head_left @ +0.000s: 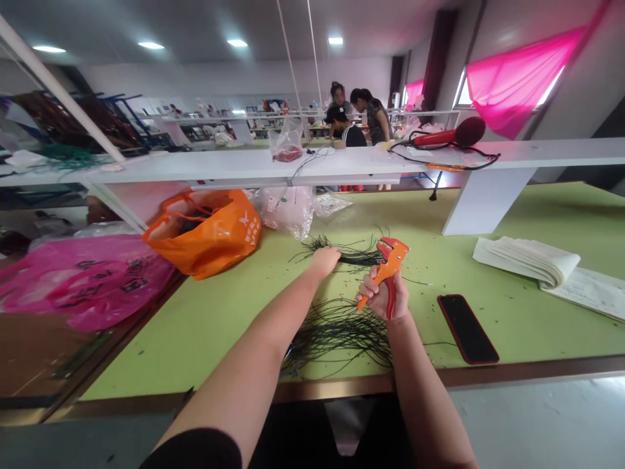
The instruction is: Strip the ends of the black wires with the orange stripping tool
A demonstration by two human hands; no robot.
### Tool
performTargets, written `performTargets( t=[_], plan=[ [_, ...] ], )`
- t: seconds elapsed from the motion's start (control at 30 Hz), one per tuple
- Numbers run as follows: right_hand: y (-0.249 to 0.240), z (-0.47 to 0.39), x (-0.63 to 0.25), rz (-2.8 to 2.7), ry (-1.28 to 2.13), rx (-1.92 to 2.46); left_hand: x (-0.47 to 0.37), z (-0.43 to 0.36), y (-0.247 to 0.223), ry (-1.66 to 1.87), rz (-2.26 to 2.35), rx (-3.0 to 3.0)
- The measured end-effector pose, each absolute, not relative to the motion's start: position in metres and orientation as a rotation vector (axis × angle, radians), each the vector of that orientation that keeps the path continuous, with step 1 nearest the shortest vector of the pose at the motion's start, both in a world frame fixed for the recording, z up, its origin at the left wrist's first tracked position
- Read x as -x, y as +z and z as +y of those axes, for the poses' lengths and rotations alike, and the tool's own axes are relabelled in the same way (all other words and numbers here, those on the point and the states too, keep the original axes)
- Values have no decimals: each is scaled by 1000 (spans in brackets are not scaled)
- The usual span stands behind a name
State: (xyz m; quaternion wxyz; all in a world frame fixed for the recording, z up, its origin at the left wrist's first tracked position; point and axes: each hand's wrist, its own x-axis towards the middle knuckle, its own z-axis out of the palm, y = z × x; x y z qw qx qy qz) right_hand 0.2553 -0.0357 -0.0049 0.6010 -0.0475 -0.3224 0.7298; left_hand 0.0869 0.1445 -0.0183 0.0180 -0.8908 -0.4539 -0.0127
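Note:
My right hand (385,293) grips an orange and red wire stripper (393,257), its jaws pointing up and away from me. At the far bundle of thin black wires (359,256), my left hand (325,260) lies with its fingers curled closed on the wires. How many wires it holds is hidden by the hand. A second, looser spread of black wires (342,332) lies between my forearms, near the table's front edge. The stripper's head is close to the right end of the far bundle; whether a wire sits in its jaws is unclear.
A phone (467,329) and a folded paper pad (527,260) lie right on the green table (234,326). An orange bag (209,234), a pink bag (92,277) and a clear plastic bag (288,208) stand left and behind. A white shelf (219,168) crosses the back, carrying a red-handled device (439,138).

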Motion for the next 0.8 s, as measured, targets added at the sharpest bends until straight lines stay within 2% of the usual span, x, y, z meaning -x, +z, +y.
performTargets(
  t=[0.2, 0.43, 0.8],
  plan=[
    [-5, -35, -253, -736, 1704, 54, -88, 153, -36, 45, -1264, 2766],
    [-5, -34, -248, -765, 1741, 64, -98, 164, -34, 73, -1334, 2754],
    [-6, -31, -249, -751, 1712, 132, -97, 154, -2, -260, -1555, 2732]
  ],
)
